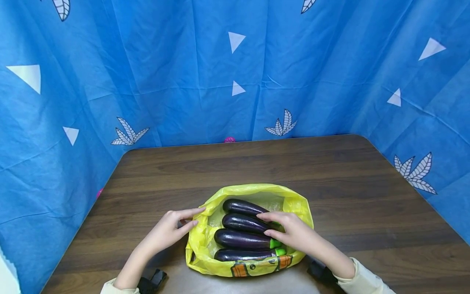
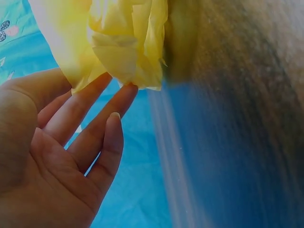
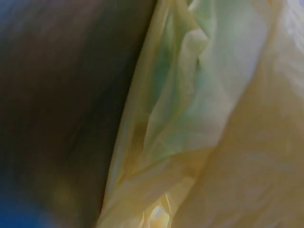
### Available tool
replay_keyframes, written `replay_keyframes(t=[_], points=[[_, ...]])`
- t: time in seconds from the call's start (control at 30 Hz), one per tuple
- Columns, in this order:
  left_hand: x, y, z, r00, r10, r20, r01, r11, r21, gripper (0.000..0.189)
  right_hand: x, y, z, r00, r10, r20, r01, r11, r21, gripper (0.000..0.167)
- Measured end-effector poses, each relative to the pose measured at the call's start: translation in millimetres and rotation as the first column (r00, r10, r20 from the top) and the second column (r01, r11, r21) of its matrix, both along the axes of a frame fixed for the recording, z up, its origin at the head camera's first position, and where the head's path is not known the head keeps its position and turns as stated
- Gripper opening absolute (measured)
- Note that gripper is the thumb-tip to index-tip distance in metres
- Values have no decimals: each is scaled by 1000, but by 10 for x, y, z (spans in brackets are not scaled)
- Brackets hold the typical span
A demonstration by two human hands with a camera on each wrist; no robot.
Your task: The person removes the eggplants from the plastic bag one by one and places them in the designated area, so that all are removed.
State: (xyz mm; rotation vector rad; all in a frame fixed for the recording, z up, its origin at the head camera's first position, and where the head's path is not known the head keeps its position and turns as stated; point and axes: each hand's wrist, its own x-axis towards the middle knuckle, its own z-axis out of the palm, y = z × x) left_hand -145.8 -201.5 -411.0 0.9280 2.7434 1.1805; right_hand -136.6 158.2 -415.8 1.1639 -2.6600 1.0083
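Only head view shows four eggplants (image 1: 242,239) in yellow bag (image 1: 257,189), well off far table edge (image 1: 238,145); left hand (image 1: 169,224) spread against bag, right hand (image 1: 290,228) grip obscured, cannot tell.

I count four glossy, dark-purple eggplants (image 1: 242,239) lying side by side in an open yellow plastic bag (image 1: 253,190) on the wood-grain table (image 1: 165,175). Their rounded ends point left; green caps show on the nearest two. The bag's rim is creased, its near side printed orange. The left hand (image 1: 170,228) touches its left edge; the right hand (image 1: 293,232) hides the farther two's right ends.
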Motion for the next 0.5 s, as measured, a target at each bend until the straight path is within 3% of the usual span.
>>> replay_keyframes(t=[0.5], points=[[10,17,16,1000,12,16,-12,1000,-2,33,-8,4,-53,996,-9,85,8,1000,15,42]])
